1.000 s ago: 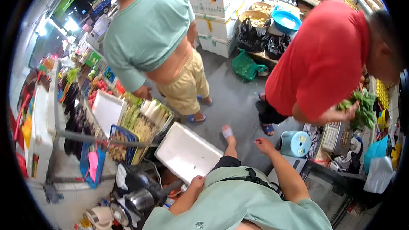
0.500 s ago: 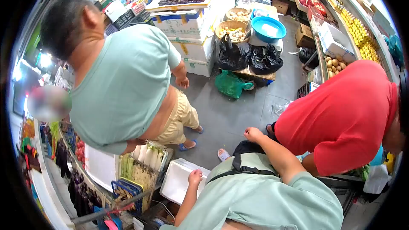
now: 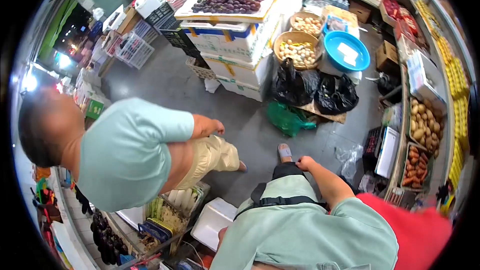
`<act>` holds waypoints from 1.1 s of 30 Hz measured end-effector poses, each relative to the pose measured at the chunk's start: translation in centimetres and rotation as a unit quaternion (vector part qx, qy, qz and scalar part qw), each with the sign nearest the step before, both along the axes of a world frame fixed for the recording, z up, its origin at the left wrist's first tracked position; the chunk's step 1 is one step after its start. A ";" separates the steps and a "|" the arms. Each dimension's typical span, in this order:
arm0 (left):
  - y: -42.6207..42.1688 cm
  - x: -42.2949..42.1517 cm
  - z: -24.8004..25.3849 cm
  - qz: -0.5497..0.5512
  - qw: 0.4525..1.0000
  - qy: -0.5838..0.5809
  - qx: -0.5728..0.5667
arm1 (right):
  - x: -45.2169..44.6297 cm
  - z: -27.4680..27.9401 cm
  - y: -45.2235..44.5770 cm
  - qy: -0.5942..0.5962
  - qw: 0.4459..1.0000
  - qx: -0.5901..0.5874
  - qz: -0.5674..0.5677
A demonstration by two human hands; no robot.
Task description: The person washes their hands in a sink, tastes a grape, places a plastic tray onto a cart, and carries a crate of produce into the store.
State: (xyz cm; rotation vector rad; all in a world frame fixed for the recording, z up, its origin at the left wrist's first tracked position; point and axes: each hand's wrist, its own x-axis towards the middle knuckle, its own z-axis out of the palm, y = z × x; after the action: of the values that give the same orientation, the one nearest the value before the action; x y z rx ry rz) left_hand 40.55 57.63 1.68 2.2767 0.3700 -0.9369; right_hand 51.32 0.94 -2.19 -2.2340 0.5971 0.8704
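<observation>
My right hand (image 3: 305, 163) hangs in front of my body beside my dark shorts, its fingers curled in, with nothing visible in it. Only a sliver of skin from my left hand or forearm (image 3: 221, 234) shows at the edge of my green shirt, close to a white foam box (image 3: 214, 221); its fingers are hidden. My sandalled foot (image 3: 285, 150) is on the grey floor, short of a green plastic bag (image 3: 289, 118).
A person in a green shirt (image 3: 131, 150) is at the left; another in red (image 3: 405, 222) is behind me at lower right. Ahead stand stacked foam boxes (image 3: 227, 42) with grapes, black bags (image 3: 337, 93) and a blue basin (image 3: 347, 51). Potatoes (image 3: 425, 124) line the right shelf.
The view has turned and moved forward. The person in red has slid to the lower right; the one in green now sits lower at the left. My left hand has mostly gone out of sight.
</observation>
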 end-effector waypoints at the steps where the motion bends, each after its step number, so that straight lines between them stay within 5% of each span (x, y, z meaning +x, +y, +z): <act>1: -2.1 1.4 1.2 0.020 1.000 -0.001 -0.008 | 1.1 -0.4 -1.0 0.004 1.000 -0.003 0.028; 6: -13.5 10.1 9.1 0.161 0.983 -0.003 -0.089 | 9.0 1.1 -4.5 -0.052 0.995 0.039 0.077; 12: -17.2 12.7 10.0 0.276 0.954 -0.011 -0.115 | 15.7 4.4 -7.2 -0.046 0.965 0.244 0.085; 13: -17.6 12.7 10.3 0.283 0.952 -0.011 -0.114 | 16.0 4.8 -8.1 0.062 0.933 0.330 -0.128; 14: -17.4 12.4 10.4 0.245 0.966 -0.005 -0.082 | 16.2 5.1 -8.7 0.166 0.840 0.392 -0.335; 15: -17.2 12.2 10.5 0.207 0.977 0.001 -0.050 | 14.9 4.2 -8.8 0.130 0.987 0.080 -0.053; 16: -15.1 10.1 7.7 0.194 0.979 -0.016 -0.060 | 13.5 3.1 -8.9 0.064 0.936 -0.247 0.241; 18: -11.5 6.5 3.0 0.168 0.981 -0.050 -0.082 | 12.1 0.6 -10.1 0.052 0.923 -0.197 0.325; 19: -13.8 8.0 7.1 0.150 0.988 -0.025 0.019 | 11.8 -0.3 -10.1 0.036 0.904 -0.153 0.398; 20: -13.9 8.6 7.6 0.150 0.988 -0.022 0.019 | 12.1 -0.3 -9.5 0.038 0.903 -0.152 0.399; 22: -14.9 9.5 8.1 0.145 0.985 0.044 0.079 | 13.2 0.2 -8.5 0.002 0.993 -0.011 0.119; 24: -14.6 10.5 7.1 0.167 0.983 0.058 0.049 | 15.8 1.5 -8.4 0.005 0.990 -0.019 0.138; 26: -11.9 10.6 2.2 0.045 0.997 0.059 0.002 | 18.1 2.6 -8.6 0.005 0.972 -0.045 0.232; 27: -10.4 11.2 -1.8 0.080 0.995 0.065 0.006 | 19.4 2.8 -8.6 -0.024 0.968 -0.065 0.243; 30: -9.0 17.7 -5.4 -0.040 0.999 -0.029 -0.003 | 23.9 4.9 -9.1 -0.065 0.977 -0.041 0.197; 33: -11.2 27.3 -3.2 0.121 0.991 -0.017 -0.051 | 28.5 10.9 -8.9 -0.099 0.989 -0.028 0.104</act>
State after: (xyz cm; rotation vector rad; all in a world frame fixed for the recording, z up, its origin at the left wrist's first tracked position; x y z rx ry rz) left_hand 67.87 46.39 -1.47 2.0954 0.5572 -0.7752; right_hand 79.78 -7.93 8.68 -2.4287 0.3024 0.7263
